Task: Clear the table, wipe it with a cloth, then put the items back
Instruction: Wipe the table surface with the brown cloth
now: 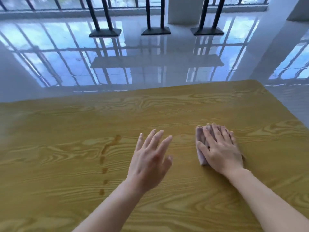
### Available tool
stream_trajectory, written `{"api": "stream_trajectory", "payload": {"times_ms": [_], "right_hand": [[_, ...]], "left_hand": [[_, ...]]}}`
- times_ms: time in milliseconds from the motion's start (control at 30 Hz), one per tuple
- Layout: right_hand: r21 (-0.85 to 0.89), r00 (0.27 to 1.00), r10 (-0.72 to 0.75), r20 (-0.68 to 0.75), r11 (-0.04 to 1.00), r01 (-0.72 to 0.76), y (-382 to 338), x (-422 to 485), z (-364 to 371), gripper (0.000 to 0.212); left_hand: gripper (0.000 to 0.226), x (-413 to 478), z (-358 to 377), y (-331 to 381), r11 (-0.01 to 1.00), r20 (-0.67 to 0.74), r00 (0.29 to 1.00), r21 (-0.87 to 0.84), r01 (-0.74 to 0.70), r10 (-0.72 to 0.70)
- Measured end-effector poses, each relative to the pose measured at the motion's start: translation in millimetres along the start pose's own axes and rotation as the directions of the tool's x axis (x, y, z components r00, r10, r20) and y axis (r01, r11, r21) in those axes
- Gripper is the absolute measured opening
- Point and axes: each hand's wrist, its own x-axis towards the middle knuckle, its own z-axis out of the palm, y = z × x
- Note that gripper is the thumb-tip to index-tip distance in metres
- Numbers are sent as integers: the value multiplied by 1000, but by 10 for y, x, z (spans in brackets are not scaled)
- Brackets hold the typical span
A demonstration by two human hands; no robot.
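The yellow wood-grain laminate table [184, 104] fills the lower half of the view. On it, toward four o'clock from the centre of the view, lies a folded mauve-pink cloth [201, 141]. The right hand [220, 149] lies flat on top of it, fingers straight and close together, pressing rather than gripping. Just beside the cloth, at its nine o'clock, the left hand [150, 158] is spread wide with straight fingers and holds nothing; whether it touches the tabletop I cannot tell. Further toward nine o'clock runs a trail of brown liquid drops and smears [104, 158], apart from both hands. Beyond the table's far edge, at twelve o'clock, the glossy pale tiled floor [150, 64] carries three black metal stands with flat bases [105, 33] and a white pillar [184, 10].
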Motion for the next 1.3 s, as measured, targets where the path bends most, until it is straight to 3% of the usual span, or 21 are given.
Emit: {"api": "stream_trajectory", "payload": {"times_ms": [67, 133, 200, 267, 333, 433, 500, 633, 700, 767, 833, 900, 967, 1067, 1133, 1200, 1267, 1300], "right_hand": [[-13, 999, 37, -14, 999, -38, -427, -1, 18, 87], [4, 986, -164, 10, 987, 164, -968, -284, 77, 84], [34, 912, -408, 45, 913, 407, -1374, -627, 111, 78], [24, 855, -516, 58, 857, 515, -1510, -615, 96, 76], [11, 888, -458, 35, 889, 458, -1541, -304, 100, 76], [27, 970, -232, 74, 973, 231, -1711, 23, 71, 72], [37, 962, -266, 57, 964, 264, -1984, -142, 103, 69], [49, 780, -624, 49, 781, 623, -2132, -1160, 141, 64], [23, 729, -681, 64, 731, 682, -1954, -1473, 159, 65], [-58, 787, -615, 37, 785, 616, -1816, -1359, 187, 67], [-32, 922, -387, 23, 921, 388, -1896, -1076, 175, 72], [5, 976, -213, 45, 977, 213, -2201, -1035, 187, 75], [28, 942, -336, 20, 942, 336, -2535, -1374, 262, 69], [26, 794, -608, -22, 793, 608, -2644, -2061, 333, 64], [6, 787, -617, 11, 787, 617, -2482, -1957, 316, 66], [-71, 860, -509, -18, 859, 507, -2320, -1514, 310, 70], [-5, 972, -235, 15, 972, 235, -2335, -989, 229, 71], [45, 995, -94, 36, 995, 93, -2436, -800, 197, 70]], "left_hand": [[58, -416, -212, -423, 994, -66, 993, 44, 101, -98], [60, -871, -393, -897, 965, -115, 965, 89, 246, -235], [64, -1282, -532, -1335, 911, -125, 917, 124, 394, -379], [71, -1596, -604, -1662, 849, -79, 866, 175, 499, -493], [77, -1774, -613, -1841, 809, -12, 828, 204, 551, -560], [79, -1819, -577, -1891, 795, 31, 813, 233, 560, -581], [78, -1804, -582, -1874, 798, 25, 818, 241, 553, -575], [80, -1840, -613, -1883, 811, 46, 827, 233, 536, -560], [81, -1848, -616, -1882, 824, 45, 838, 218, 524, -544], [82, -1843, -612, -1876, 821, 54, 836, 231, 522, -547], [83, -1835, -616, -1867, 822, 74, 836, 250, 512, -544], [83, -1843, -605, -1860, 825, 79, 838, 248, 507, -539], [82, -1844, -608, -1866, 831, 75, 843, 232, 505, -533], [81, -1854, -609, -1879, 836, 86, 847, 240, 494, -525], [81, -1855, -613, -1884, 835, 84, 846, 239, 495, -526], [81, -1851, -608, -1889, 832, 86, 844, 251, 495, -529], [81, -1843, -601, -1886, 830, 90, 843, 256, 496, -531], [81, -1841, -595, -1885, 826, 89, 839, 261, 500, -536]]}}
